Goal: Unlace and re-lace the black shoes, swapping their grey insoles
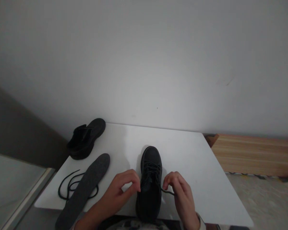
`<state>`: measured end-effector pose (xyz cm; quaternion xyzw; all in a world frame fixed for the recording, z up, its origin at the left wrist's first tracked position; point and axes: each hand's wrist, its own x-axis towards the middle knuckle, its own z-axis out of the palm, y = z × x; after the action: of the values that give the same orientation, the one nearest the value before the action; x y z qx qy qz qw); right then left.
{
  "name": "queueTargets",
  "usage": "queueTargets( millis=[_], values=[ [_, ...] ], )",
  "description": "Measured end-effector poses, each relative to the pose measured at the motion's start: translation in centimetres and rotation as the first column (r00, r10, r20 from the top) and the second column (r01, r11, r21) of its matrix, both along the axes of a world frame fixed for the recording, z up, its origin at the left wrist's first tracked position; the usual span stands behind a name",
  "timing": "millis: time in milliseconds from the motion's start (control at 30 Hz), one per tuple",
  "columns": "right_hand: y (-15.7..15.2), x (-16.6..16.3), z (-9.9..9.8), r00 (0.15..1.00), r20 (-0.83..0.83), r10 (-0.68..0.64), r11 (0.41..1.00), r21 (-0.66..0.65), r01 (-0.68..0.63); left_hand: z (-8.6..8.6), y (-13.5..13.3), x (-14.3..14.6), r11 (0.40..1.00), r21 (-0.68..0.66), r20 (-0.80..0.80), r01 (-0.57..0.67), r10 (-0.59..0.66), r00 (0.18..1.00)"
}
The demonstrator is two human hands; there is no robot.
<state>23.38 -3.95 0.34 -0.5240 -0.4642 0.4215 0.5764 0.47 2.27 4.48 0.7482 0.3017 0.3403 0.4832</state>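
A black shoe (pixel 150 179) stands on the white table (pixel 194 166), toe pointing away from me. My left hand (pixel 120 191) is closed at the shoe's left side, its fingertips pinched against the upper near the lace holes. My right hand (pixel 182 195) is closed on a black lace end (pixel 166 191) that runs out from the shoe's right side.
A second black shoe (pixel 86 138) lies at the table's far left corner. A dark grey insole (pixel 85 188) lies across a loose black lace (pixel 68 185) at the left edge. A wooden board (pixel 254 153) lies on the floor to the right. A white wall stands behind.
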Motion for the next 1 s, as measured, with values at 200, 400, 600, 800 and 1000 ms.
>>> queueTargets(
  millis=[200,400,600,800,1000],
  values=[
    [0.9,-1.0,-0.5,0.994,0.108,-0.034,0.99,-0.135,0.049,-1.9,0.9,2.3,0.982,-0.003,-0.176,-0.191,0.187,0.966],
    [1.2,-1.2,-0.1,0.99,0.137,0.018,0.984,-0.18,0.007,-2.0,1.1,2.8,0.989,0.018,-0.204,-0.146,0.147,0.968],
    [1.6,-0.8,0.8,0.979,0.199,0.051,0.989,-0.148,-0.021,-1.4,1.5,2.6,0.992,0.063,-0.225,-0.109,0.121,0.967],
    [1.6,-0.8,1.4,0.961,0.267,0.078,0.99,-0.137,-0.042,-0.7,1.5,2.6,0.995,0.025,-0.225,-0.098,0.101,0.969],
    [1.3,-0.9,1.6,0.954,0.283,0.1,0.988,-0.139,-0.063,0.3,2.0,1.7,0.998,-0.055,-0.189,-0.014,0.003,0.982]
  ],
)
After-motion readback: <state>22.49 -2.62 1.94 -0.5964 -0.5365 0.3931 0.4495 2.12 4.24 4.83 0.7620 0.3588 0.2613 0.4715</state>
